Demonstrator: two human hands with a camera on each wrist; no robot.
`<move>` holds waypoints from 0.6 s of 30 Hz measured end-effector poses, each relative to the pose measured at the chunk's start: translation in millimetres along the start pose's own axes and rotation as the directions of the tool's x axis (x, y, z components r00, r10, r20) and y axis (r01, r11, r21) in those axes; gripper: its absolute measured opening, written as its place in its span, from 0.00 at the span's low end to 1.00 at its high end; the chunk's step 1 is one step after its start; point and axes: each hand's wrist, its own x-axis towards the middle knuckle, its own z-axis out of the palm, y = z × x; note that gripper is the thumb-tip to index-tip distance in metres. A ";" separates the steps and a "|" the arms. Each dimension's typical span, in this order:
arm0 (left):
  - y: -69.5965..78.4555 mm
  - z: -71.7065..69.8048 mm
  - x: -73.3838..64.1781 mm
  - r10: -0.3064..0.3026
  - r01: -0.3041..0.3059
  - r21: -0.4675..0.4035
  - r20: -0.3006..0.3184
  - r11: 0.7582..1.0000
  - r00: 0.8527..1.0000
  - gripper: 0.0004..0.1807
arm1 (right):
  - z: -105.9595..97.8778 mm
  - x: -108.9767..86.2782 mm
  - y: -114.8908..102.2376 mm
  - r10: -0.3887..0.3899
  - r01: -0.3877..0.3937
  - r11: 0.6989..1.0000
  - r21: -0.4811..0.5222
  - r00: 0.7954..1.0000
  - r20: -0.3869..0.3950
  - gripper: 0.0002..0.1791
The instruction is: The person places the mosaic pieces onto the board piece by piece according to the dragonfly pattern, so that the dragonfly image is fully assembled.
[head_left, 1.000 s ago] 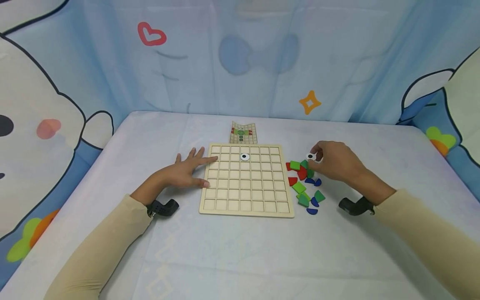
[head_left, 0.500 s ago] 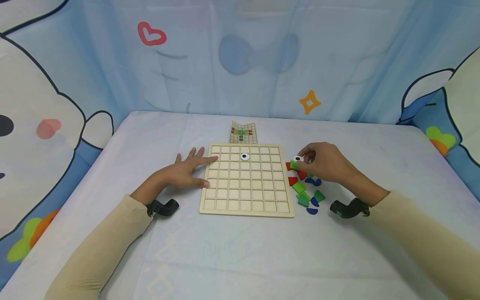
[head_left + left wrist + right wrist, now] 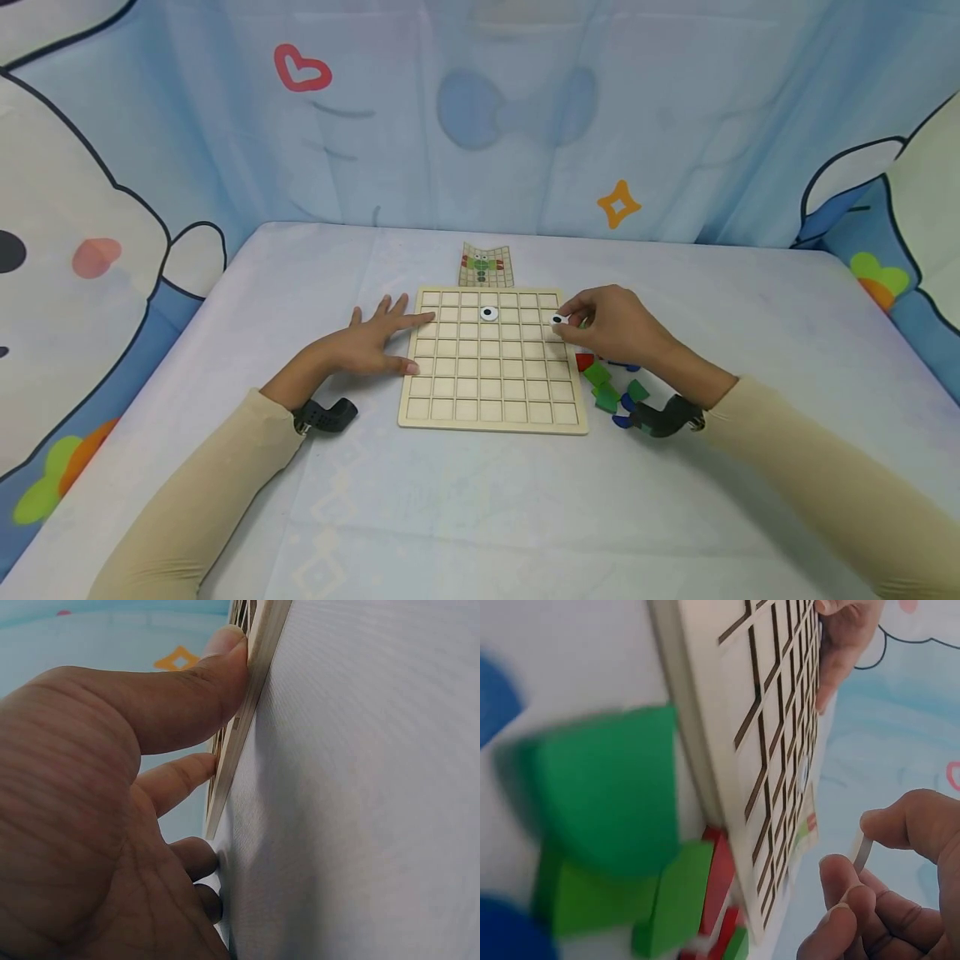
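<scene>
A wooden grid board (image 3: 489, 371) lies flat on the white-covered table. One round white eye piece with a black dot (image 3: 489, 313) sits in a cell of its second row. Between thumb and fingertips my right hand (image 3: 618, 327) pinches another eye piece (image 3: 558, 320), which overlaps the board's upper right side in the head view. In the right wrist view that eye piece (image 3: 862, 853) appears edge-on. My left hand (image 3: 367, 342) is spread at the board's left edge, with thumb and index finger resting on the frame; the left wrist view shows the thumb (image 3: 225, 656) on the rim.
Green, red and blue pieces (image 3: 597, 374) lie scattered right of the board, partly hidden under my right hand and wrist. A small pattern card (image 3: 486, 267) stands behind the board's far edge. A printed blue curtain (image 3: 375, 150) hangs behind the table.
My right hand has moved left with the eye piece, from above the loose pieces to the board's right side. The left hand and the board stay in place.
</scene>
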 end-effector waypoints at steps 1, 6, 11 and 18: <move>-0.1 0.0 0.2 0.000 0.000 0.001 -0.001 1.000 1.000 0.46 | 1.6 1.7 -1.9 -0.004 0.004 1.000 0.002 1.000 0.005 0.17; -0.9 0.1 1.0 0.001 -0.001 0.004 -0.004 1.000 1.000 0.46 | 11.9 13.2 -11.5 -0.034 0.034 0.999 0.007 0.999 0.024 0.17; -0.9 0.5 0.0 0.013 -0.013 -0.010 -0.003 1.000 1.000 0.46 | 22.7 26.7 -22.7 -0.060 0.060 0.998 -0.002 0.997 0.043 0.17; -1.1 1.0 0.6 0.023 -0.023 -0.009 -0.003 1.000 1.000 0.45 | 32.2 46.0 -41.5 -0.089 0.091 0.996 -0.023 0.994 0.068 0.17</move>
